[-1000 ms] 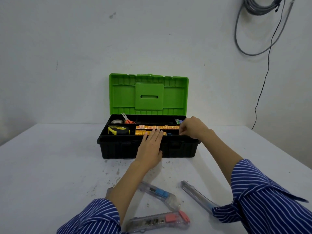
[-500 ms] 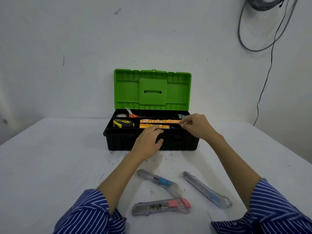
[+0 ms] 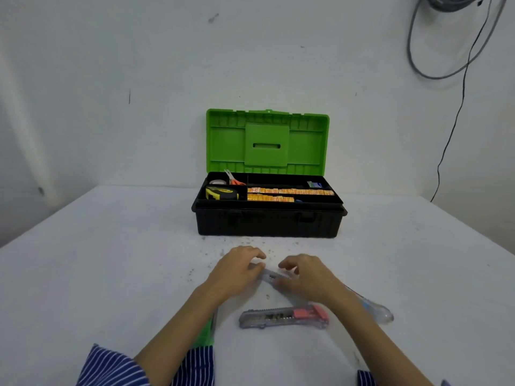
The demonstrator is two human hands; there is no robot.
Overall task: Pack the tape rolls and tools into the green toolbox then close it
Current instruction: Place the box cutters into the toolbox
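The green toolbox [image 3: 267,224] stands open at the back of the table, its lid [image 3: 267,140] upright. Its tray holds a yellow tape measure [image 3: 221,193], orange scissors [image 3: 234,179], a tape roll [image 3: 217,181] and orange strips [image 3: 278,192]. In front of it, a clear utility knife [image 3: 271,275] lies on the table. My left hand [image 3: 237,270] curls its fingers over the knife's left end. My right hand [image 3: 309,277] curls over the right end and hides it. A pink-slider knife [image 3: 281,317] lies nearer me. A third clear knife [image 3: 381,316] pokes out from under my right forearm.
The white table [image 3: 111,274] meets a white wall just behind the box. Cables [image 3: 462,79] hang down the wall at the upper right. Small dark crumbs [image 3: 245,243] dot the table in front of the box. Something green [image 3: 207,332] shows beside my left forearm.
Both hands have left the toolbox tray and come back toward me, down onto the clear utility knife on the table. The toolbox contents look unchanged.
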